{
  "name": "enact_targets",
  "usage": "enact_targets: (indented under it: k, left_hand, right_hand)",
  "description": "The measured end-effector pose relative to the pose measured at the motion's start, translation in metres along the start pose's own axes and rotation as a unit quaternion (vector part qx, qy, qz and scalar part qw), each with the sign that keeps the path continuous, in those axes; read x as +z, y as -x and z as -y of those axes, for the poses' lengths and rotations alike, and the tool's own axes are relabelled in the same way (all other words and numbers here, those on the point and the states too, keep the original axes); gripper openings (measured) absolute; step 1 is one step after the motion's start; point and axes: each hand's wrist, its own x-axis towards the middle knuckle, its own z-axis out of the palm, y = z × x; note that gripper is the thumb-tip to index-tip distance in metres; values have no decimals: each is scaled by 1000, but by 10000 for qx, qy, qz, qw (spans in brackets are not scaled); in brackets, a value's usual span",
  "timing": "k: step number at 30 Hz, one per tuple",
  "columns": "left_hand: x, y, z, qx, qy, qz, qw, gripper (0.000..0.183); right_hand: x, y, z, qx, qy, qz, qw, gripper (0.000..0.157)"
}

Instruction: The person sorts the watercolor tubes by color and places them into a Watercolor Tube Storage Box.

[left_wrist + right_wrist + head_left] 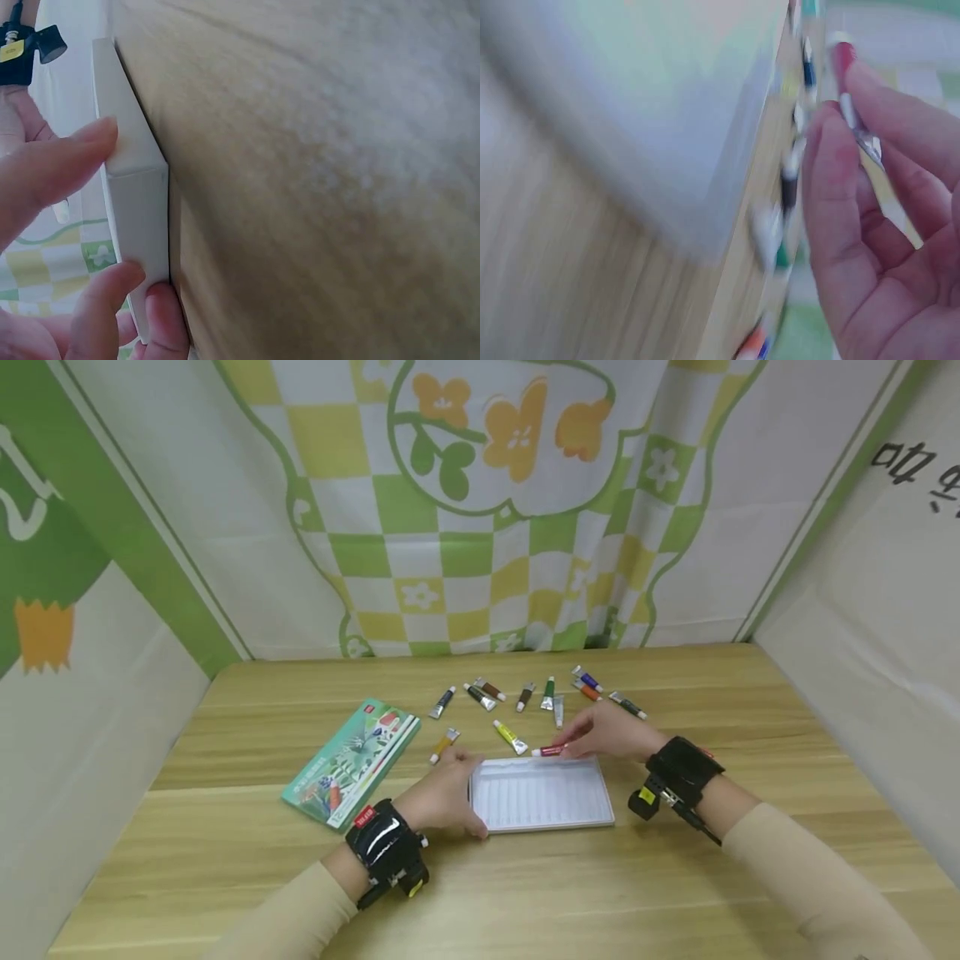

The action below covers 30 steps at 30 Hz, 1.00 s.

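Observation:
A white plastic tray (pixel 546 797) with a row of narrow slots lies on the table. My left hand (pixel 446 793) grips its left end, thumb at the near corner and fingers at the far one; the left wrist view shows the thumb and fingertips against the tray wall (pixel 139 217). Above the tray's far edge, my right hand (pixel 609 731) pinches a red paint tube (pixel 550 750) between thumb and fingers. In the right wrist view the tube's red body (pixel 844 58) and white cap point away from the palm, its silver crimped end lying between the fingers.
A teal illustrated box (pixel 352 764) lies left of the tray. Beyond the tray are several scattered paint tubes, among them a yellow tube (pixel 511 737), an orange-yellow tube (pixel 445 746) and a green tube (pixel 549 692). A checkered curtain (pixel 487 560) hangs behind the table.

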Motion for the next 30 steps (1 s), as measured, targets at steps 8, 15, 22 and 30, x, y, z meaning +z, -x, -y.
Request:
enact_targets:
  k: [8, 15, 22, 30]
  left_hand:
    - [0, -2, -1, -90, -146, 95, 9998, 111]
    - [1, -1, 1, -70, -143, 56, 9999, 115]
    - [2, -2, 1, 2, -166, 40, 9999, 113]
    - [0, -3, 1, 18, -107, 89, 9999, 102]
  right_hand:
    - [35, -22, 43, -72, 184, 891, 9958, 6]
    - [56, -41, 59, -446, 903, 1516, 9833, 9]
    - [62, -53, 68, -457, 1380, 1940, 9702, 15]
    - [62, -62, 75, -434, 1569, 2080, 9645, 16]
